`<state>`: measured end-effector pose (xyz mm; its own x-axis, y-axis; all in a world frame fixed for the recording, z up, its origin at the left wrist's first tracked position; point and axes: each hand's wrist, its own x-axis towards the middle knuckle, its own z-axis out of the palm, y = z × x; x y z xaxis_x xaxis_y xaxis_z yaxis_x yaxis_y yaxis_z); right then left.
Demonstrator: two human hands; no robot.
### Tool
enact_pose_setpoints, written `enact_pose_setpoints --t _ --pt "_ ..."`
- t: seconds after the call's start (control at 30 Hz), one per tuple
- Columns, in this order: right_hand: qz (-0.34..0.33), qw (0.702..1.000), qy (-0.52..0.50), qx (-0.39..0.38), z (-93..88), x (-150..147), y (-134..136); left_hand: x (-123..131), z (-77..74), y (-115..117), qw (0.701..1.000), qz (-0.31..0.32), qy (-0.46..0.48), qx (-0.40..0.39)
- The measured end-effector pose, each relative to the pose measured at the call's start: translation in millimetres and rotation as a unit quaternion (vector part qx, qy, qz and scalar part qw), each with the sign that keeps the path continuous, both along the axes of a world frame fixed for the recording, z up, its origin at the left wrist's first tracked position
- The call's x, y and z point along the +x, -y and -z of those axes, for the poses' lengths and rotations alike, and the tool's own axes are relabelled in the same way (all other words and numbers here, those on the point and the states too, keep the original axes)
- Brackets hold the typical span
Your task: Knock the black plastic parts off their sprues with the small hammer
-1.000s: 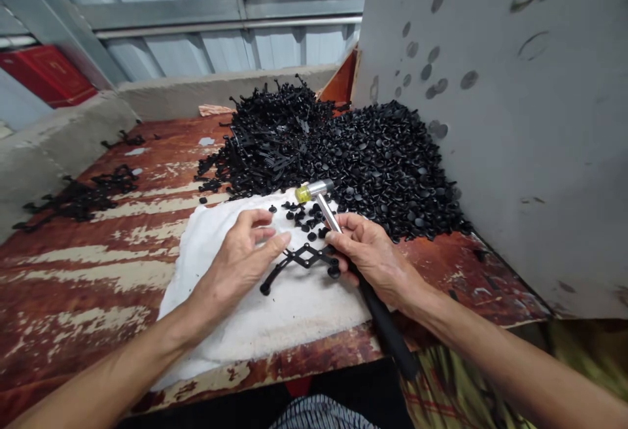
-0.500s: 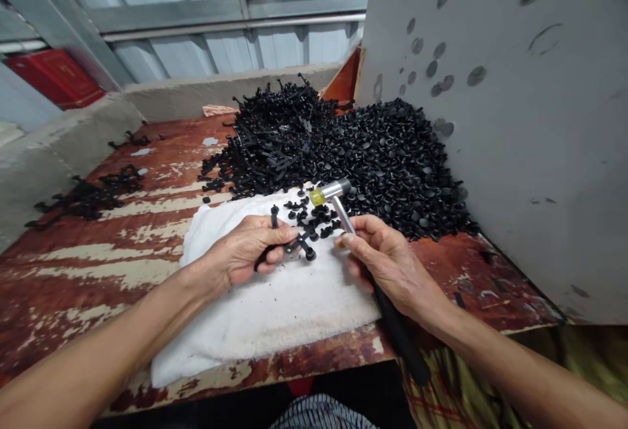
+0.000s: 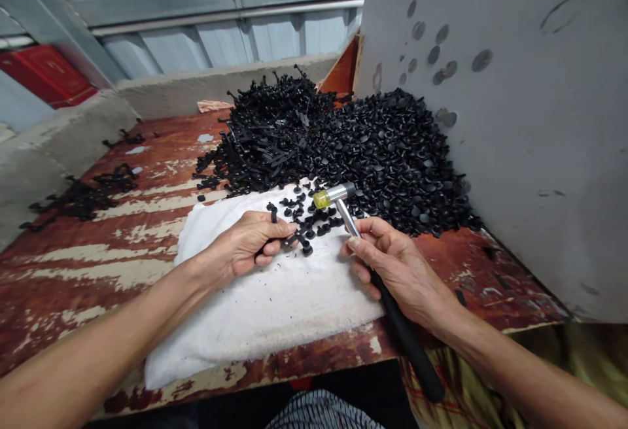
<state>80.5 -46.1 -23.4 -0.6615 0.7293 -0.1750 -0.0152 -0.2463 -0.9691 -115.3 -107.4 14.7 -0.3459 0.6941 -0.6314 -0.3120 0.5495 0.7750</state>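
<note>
My left hand (image 3: pixel 248 242) is closed over the white cloth (image 3: pixel 294 314), gripping a black branched plastic piece (image 3: pixel 307 246) with round ends. Parts of that piece stick out past the thumb; the rest is hidden in the fingers. My right hand (image 3: pixel 395 259) wraps round a small mallet (image 3: pixel 392 305). Its metal head carries a yellow face and a dark face, and the black grip slants down past the table's front edge. Several small black round-headed plastic pieces (image 3: pixel 321 227) lie on the cloth under the mallet head.
Behind the cloth rises a heap of black branched strips (image 3: pixel 269 135), with a pile of round-headed pieces (image 3: pixel 402 161) to its right. More black strips (image 3: pixel 83 193) lie at the left. A grey spotted panel (image 3: pixel 515 154) borders the right side. Concrete ledges edge the worn red table (image 3: pixel 112 272).
The mallet head has shifted slightly right and lower with my right hand. My left hand keeps its hold on the black piece, which has turned slightly. The whole view has moved a little.
</note>
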Motion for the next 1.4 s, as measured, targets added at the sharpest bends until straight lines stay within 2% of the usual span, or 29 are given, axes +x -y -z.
enact_pose_setpoints --t 0.43,0.5,0.53,0.6,0.67,0.73,0.83,0.93,1.0,1.07,1.13,1.27,1.33,1.4 --pt "-0.025 0.999 0.016 0.032 2.2 3 -1 2 1.6 -1 0.999 0.015 -0.037 0.001" --pt "-0.034 0.996 0.042 0.073 -0.8 4 -2 1 1.1 -1 0.998 0.022 -0.055 -0.002" --pt "-0.04 0.99 0.063 0.118 -2.6 5 -3 1 0.9 0 0.998 0.025 -0.064 -0.005" --pt "-0.044 0.96 0.1 0.256 -5.8 8 -5 -1 0.5 0 0.996 0.029 -0.078 -0.012" --pt "-0.038 0.903 0.104 0.414 -7.7 10 -7 -2 0.3 0 0.996 0.032 -0.087 -0.012" --pt "-0.028 0.842 0.084 0.532 -8.3 13 -7 -2 0.2 -1 0.995 0.039 -0.095 -0.01" --pt "-0.029 0.775 0.103 0.623 -8.5 17 -6 0 0.7 -3 0.994 0.049 -0.099 -0.001" --pt "-0.068 0.73 0.169 0.659 -10.3 20 -5 1 2.0 -3 0.994 0.051 -0.101 0.008" --pt "-0.073 0.729 0.169 0.659 -12.9 22 -4 1 3.0 -3 0.993 0.05 -0.102 0.006" --pt "-0.031 0.747 0.125 0.653 -15.5 22 -2 0 3.7 -3 0.994 0.053 -0.097 0.007" --pt "-0.012 0.751 0.107 0.651 -16.7 22 -2 0 3.9 -2 0.994 0.054 -0.09 0.012" --pt "-0.082 0.743 0.155 0.646 -13.8 21 -4 1 3.6 -2 0.995 0.043 -0.085 0.002" --pt "-0.043 0.763 0.12 0.634 -11.2 21 -4 1 4.5 -2 0.996 0.042 -0.082 0.001" --pt "-0.004 0.768 0.094 0.633 -8.2 21 -4 1 6.3 -2 0.996 0.04 -0.08 0.005"
